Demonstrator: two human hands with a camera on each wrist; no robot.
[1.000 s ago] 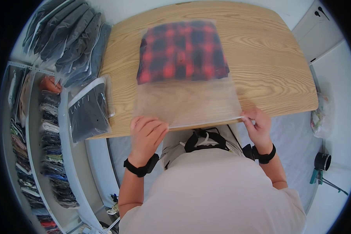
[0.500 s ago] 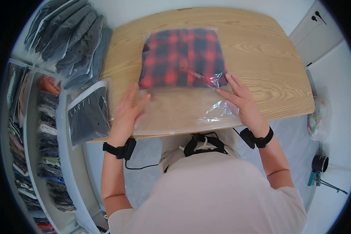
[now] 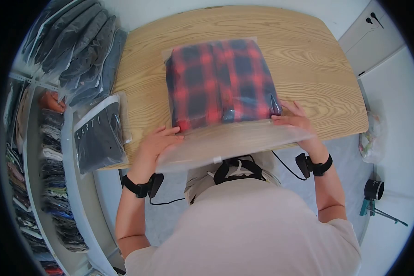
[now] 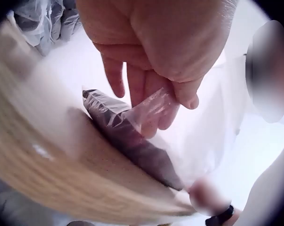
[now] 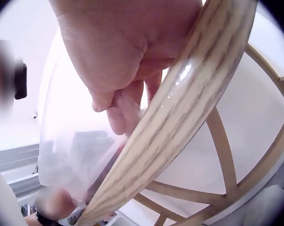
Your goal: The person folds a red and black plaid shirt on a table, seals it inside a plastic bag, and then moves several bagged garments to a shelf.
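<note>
A folded red and dark checked shirt point(image 3: 221, 83) lies inside a clear plastic bag point(image 3: 234, 142) on the wooden table. The bag's free end, with a small white slider on its edge, bulges up toward the person's body. At the shirt's near left corner, my left hand point(image 3: 154, 147) pinches the bag; in the left wrist view, film crosses its fingers point(image 4: 151, 129) beside the thumb. My right hand point(image 3: 303, 129) pinches the near right corner, with film between thumb and fingers point(image 5: 117, 123) in the right wrist view.
A bagged dark garment point(image 3: 99, 135) with white lettering lies at the table's left edge. Behind it leans a stack of bagged dark clothes point(image 3: 73, 50). Shelves of packed garments point(image 3: 60, 184) line the left side. The table's near edge point(image 5: 165, 117) runs close under the right hand.
Both hands went from the bag's near edge to the shirt's near corners. The bag with the shirt has come toward the body, and its free end has risen off the table.
</note>
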